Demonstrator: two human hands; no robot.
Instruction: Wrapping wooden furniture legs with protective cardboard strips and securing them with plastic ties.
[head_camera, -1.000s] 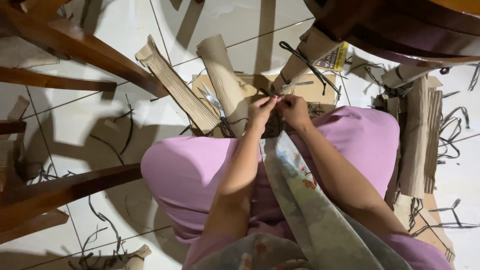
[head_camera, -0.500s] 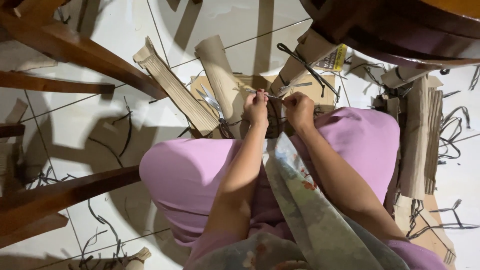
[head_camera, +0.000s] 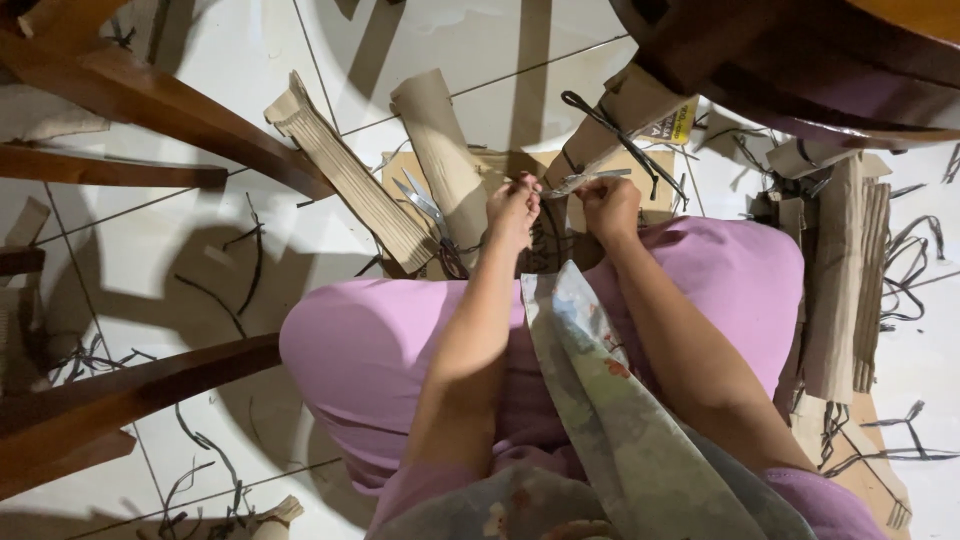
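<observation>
Both forearms reach toward twelve o'clock. The left hand (head_camera: 514, 205) and right hand (head_camera: 608, 203) are pinched shut, knuckles up, close together.

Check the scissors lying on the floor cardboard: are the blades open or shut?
Open. The scissors lie untouched beside the rolled cardboard tube, their two blades spread in a narrow V, left of the left hand.

The person wore loose pink-lilac trousers (head_camera: 370, 350) that covered both legs in soft, smooth cloth. Both forearms were bare, with no sleeves, watch or rings that I could make out on the left hand (head_camera: 512, 208) or the right hand (head_camera: 610, 205). Near the body there was a greyish top (head_camera: 500, 510) with a faint flowered print, and a long pale patterned strip of cloth (head_camera: 600, 390) belonged to the same outfit.
</observation>
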